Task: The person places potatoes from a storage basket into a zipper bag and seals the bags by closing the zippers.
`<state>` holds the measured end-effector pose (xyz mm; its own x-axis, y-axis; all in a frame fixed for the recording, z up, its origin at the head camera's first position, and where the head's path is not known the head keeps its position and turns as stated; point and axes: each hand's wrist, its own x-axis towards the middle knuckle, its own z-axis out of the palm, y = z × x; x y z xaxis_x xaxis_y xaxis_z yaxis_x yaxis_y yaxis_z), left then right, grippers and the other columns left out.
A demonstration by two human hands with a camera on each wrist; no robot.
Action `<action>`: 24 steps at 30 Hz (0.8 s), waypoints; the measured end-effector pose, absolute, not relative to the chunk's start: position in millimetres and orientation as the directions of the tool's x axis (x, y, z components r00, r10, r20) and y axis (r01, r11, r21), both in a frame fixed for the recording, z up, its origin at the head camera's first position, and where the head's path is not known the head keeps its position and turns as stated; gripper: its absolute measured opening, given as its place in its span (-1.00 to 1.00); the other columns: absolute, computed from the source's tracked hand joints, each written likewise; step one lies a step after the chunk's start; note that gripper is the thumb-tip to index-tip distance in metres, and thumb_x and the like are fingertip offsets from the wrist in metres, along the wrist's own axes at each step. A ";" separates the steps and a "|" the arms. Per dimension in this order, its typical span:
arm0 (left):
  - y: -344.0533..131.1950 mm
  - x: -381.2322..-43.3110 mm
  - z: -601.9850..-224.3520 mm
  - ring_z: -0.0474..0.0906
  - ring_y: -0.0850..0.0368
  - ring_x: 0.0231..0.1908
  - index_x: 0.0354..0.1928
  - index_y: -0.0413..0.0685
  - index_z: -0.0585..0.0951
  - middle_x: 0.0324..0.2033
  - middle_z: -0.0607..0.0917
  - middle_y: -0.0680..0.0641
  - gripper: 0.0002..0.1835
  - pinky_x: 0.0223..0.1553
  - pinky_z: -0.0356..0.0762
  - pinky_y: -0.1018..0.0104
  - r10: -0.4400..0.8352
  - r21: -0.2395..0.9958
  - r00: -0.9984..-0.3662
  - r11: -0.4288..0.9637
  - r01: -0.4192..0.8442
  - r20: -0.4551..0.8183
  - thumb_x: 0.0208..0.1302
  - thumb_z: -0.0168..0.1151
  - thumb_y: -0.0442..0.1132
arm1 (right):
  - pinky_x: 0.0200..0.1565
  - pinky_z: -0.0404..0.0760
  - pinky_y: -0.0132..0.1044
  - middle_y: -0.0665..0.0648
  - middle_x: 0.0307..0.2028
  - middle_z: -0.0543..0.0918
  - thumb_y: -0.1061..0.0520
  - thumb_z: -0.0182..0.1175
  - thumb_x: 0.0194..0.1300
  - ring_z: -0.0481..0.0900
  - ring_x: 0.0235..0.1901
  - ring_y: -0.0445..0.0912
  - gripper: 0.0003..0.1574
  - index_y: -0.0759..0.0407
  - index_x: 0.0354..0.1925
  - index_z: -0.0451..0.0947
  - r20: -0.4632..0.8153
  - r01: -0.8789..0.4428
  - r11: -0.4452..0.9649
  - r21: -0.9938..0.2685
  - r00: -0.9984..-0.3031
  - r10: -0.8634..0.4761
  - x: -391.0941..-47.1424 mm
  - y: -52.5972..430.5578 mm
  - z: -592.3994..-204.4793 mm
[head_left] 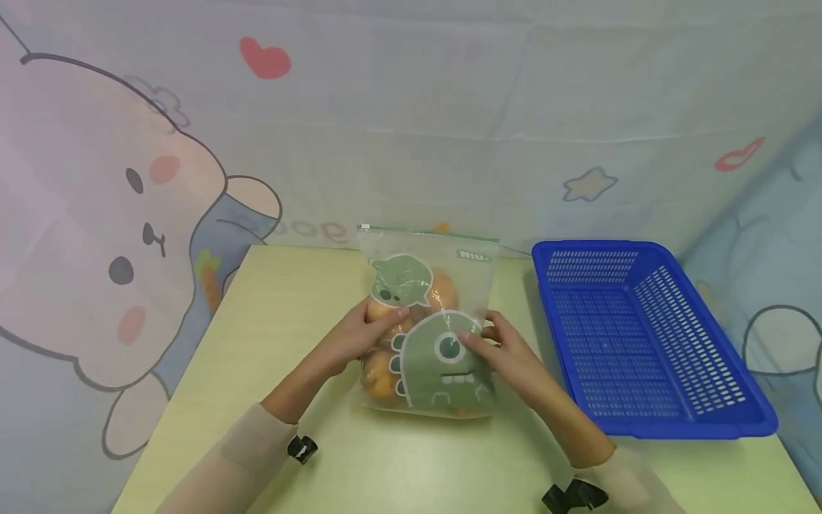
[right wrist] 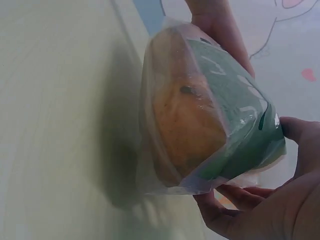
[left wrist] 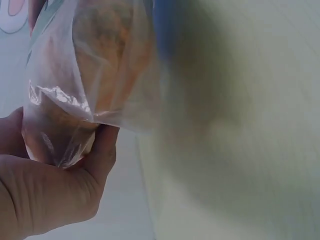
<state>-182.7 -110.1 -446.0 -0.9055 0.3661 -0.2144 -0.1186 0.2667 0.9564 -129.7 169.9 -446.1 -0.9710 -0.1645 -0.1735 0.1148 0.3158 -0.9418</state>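
Both hands hold a clear zip bag [head_left: 443, 371] printed with green dinosaur figures, its green-edged top facing the back wall. Inside are several orange, round, fruit-like things [head_left: 379, 377], partly hidden by the print. My left hand [head_left: 349, 339] grips the bag's left side, thumb on the front. On the opposite side, my right hand [head_left: 516, 360] grips it with the thumb across the printed eye. In the right wrist view, the bag's bottom [right wrist: 190, 135] casts a shadow on the table beside it. Film bunches around one orange lump [left wrist: 102, 55] in the left wrist view.
A blue plastic basket [head_left: 719, 427] with slotted walls stands right of the bag on the pale yellow table [head_left: 270, 314]. Behind the table hangs a cloth [head_left: 411, 107] with cartoon prints. Black straps [head_left: 302, 448] show at both sleeves.
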 end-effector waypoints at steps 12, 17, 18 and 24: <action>-112.7 -195.4 -477.8 0.66 0.08 -0.16 0.23 0.00 0.38 -0.07 0.66 -0.08 -0.30 -0.22 0.67 0.29 0.397 0.924 -0.859 0.332 -0.192 -0.322 0.26 0.23 0.31 | -0.17 0.67 -0.21 0.27 0.08 0.58 -0.36 0.25 0.26 0.57 -0.03 0.05 -0.11 0.10 0.33 0.29 -0.263 0.211 0.345 -0.915 -0.958 -0.113 -134.5 159.6 -456.9; -109.7 -194.7 -480.7 0.66 0.06 -0.16 0.23 -0.06 0.35 -0.08 0.66 -0.09 -0.23 -0.17 0.67 0.25 0.380 0.913 -0.860 0.353 -0.206 -0.340 0.21 0.28 0.32 | -0.18 0.71 -0.18 0.26 0.04 0.59 -0.34 0.24 0.29 0.60 -0.08 0.03 -0.16 0.12 0.30 0.32 -0.278 0.235 0.322 -0.917 -0.956 -0.094 -131.4 160.9 -459.3; -109.1 -194.4 -482.1 0.66 0.07 -0.15 0.25 -0.07 0.34 -0.07 0.66 -0.09 -0.21 -0.13 0.67 0.24 0.378 0.911 -0.860 0.357 -0.205 -0.342 0.20 0.29 0.32 | -0.19 0.71 -0.19 0.26 0.03 0.59 -0.34 0.24 0.29 0.61 -0.09 0.03 -0.16 0.13 0.30 0.33 -0.276 0.234 0.321 -0.918 -0.957 -0.092 -130.7 161.1 -459.7; -107.6 -192.3 -488.9 0.62 0.06 -0.06 0.31 -0.07 0.31 -0.01 0.62 -0.07 -0.13 0.02 0.61 0.14 0.350 0.908 -0.882 0.382 -0.172 -0.314 0.17 0.30 0.35 | -0.20 0.71 -0.18 0.26 0.04 0.59 -0.35 0.23 0.29 0.61 -0.11 0.02 -0.17 0.14 0.28 0.36 -0.253 0.215 0.334 -0.918 -0.964 -0.074 -129.3 162.4 -464.3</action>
<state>-192.3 -107.6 -488.9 -0.8823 0.3504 -0.3143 -0.1720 0.3815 0.9082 -129.3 162.4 -464.3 -0.9645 -0.0743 -0.2535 0.2154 0.3344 -0.9175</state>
